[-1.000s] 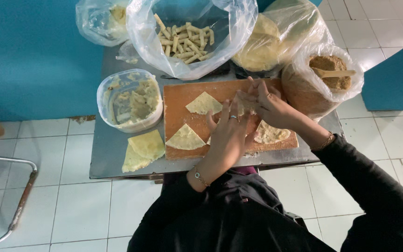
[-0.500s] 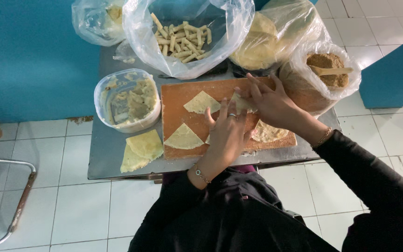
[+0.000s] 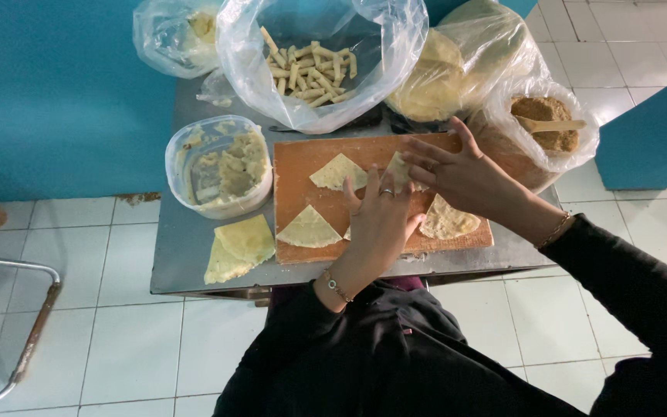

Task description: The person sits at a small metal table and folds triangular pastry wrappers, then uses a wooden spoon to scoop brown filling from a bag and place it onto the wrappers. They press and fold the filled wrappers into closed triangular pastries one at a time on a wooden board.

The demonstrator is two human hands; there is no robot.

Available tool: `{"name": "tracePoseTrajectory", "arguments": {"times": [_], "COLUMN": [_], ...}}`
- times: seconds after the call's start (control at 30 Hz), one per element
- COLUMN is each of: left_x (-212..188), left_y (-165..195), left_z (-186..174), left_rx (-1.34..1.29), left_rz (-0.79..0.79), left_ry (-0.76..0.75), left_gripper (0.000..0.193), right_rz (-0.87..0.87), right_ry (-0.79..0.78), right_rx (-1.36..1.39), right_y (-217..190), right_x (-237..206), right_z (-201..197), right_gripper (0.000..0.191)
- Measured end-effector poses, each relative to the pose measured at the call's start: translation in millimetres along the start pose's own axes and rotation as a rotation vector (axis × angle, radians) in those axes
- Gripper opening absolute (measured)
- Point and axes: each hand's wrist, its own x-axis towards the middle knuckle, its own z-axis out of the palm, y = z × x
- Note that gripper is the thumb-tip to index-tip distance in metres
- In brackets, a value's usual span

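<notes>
A wooden cutting board (image 3: 295,166) lies on a small grey metal table (image 3: 175,255). Triangular pieces of thin pale dough lie on it: one at the top (image 3: 337,172), one at the lower left (image 3: 308,228), one at the right (image 3: 449,222). My left hand (image 3: 380,224) rests flat on the board's middle, a ring on one finger, and covers part of a piece. My right hand (image 3: 465,174) hovers just above it, fingers spread, touching the edge of a folded dough piece (image 3: 397,168). Both sleeves are black.
A plastic tub of pale yellow paste (image 3: 221,166) stands left of the board. Loose dough sheets (image 3: 239,247) lie at the table's front left. Behind are plastic bags: rolled sticks (image 3: 310,66), stacked round sheets (image 3: 441,73), brown filling with a wooden spoon (image 3: 546,123). Blue walls flank the table.
My right hand has lifted and spread its fingers over the folded piece. My left hand has settled flatter on the board. The camera view has shifted slightly.
</notes>
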Motion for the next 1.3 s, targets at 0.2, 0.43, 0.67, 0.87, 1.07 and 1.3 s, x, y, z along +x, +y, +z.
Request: {"name": "tracePoseTrajectory", "arguments": {"times": [0.2,0.43,0.67,0.87,1.07,1.3], "left_x": [1,-1,-1,-3,-2,-3], "left_y": [-2,-4,-1,-1,-1,-7], "left_z": [4,6,4,0,-2,-3], "left_rx": [-0.049,-0.077,-0.074,-0.090,-0.048,-0.094], "left_rz": [-0.008,0.018,0.011,-0.005,-0.003,0.026], "left_ry": [-0.018,0.032,0.037,-0.007,0.006,0.011], "left_gripper": [0.055,0.066,0.072,0.060,0.057,0.055], "right_rz": [0.144,0.098,0.117,0.120,0.118,0.132], "right_ry": [0.172,0.170,0.079,0.059,0.090,0.541], "right_rx": [0.532,0.648,0.592,0.611,0.165,0.545], "right_y": [5,-9,-11,-4,-2,12], "right_x": [-5,0,1,11,8,6], "right_z": [10,26,31,31,27,20], "right_gripper": [0.061,0.062,0.068,0.065,0.070,0.073]}}
